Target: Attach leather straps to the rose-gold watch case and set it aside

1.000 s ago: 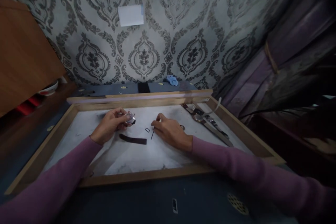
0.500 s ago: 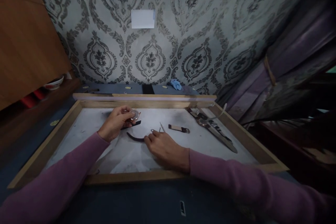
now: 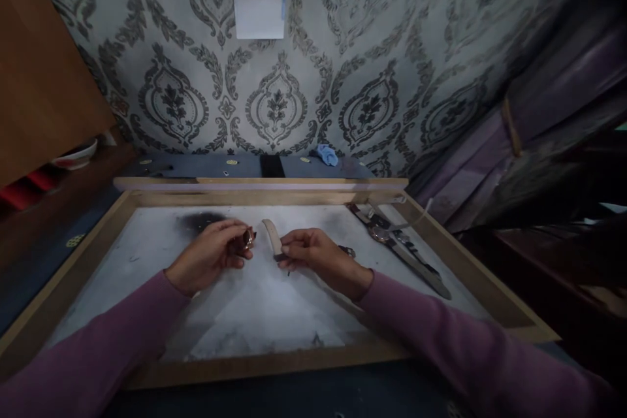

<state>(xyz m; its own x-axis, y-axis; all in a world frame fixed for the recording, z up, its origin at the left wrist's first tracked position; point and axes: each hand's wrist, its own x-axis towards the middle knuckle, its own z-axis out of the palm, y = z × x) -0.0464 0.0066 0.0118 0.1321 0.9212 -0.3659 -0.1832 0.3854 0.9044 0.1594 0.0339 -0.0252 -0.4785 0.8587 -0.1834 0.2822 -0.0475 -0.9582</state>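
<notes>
My left hand is closed on a watch case, a small round piece with a rose-gold look, turned nearly edge-on. Facing it, my right hand pinches one end of a watch strap between thumb and fingers. The strap stands up from the grip, its pale inner side showing and its free end curving toward the left. A small gap separates strap and case. Behind my right hand, the buckle end of another strap piece shows on the white tray surface; my hand covers the rest.
Several watches and straps lie at the tray's right side. A wooden rim surrounds the white surface. Beyond the back rim lies a crumpled blue cloth. A wooden cabinet stands at left, with a bowl below it.
My right hand has lifted the curved strap off the tray and turned its pale side into view. My left hand has tilted the watch case from face-on to nearly edge-on.
</notes>
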